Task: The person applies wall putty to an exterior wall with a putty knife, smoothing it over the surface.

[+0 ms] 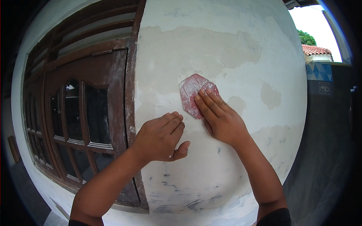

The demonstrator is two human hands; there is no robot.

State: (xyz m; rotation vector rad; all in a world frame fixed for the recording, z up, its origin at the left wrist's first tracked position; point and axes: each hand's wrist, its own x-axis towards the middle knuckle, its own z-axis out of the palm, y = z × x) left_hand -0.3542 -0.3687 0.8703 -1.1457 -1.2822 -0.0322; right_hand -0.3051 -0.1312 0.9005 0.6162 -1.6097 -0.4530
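My right hand (pixel 222 120) presses a reddish sheet of sandpaper (pixel 192 88) against the wall, its fingers laid flat over the sheet's lower right part. White dust streaks the sheet, and its corners look folded or cut off. My right thumb is mostly tucked below the fingers. To the left and lower down, my left hand (pixel 160 137) is at the wall with its fingers together and the thumb held apart, holding nothing. Whether its fingertips touch the wall cannot be told. The white wall (pixel 211 162) shows beige bare patches and dark scuffs, most of them low down.
Left of the wall surface is a brown wooden window (pixel 86 113) with dark panes and a raised frame edge. On the right stands a dark panel (pixel 324 143) with a blue patterned strip. A tiled roof (pixel 315 49) and a tree (pixel 306 37) show beyond.
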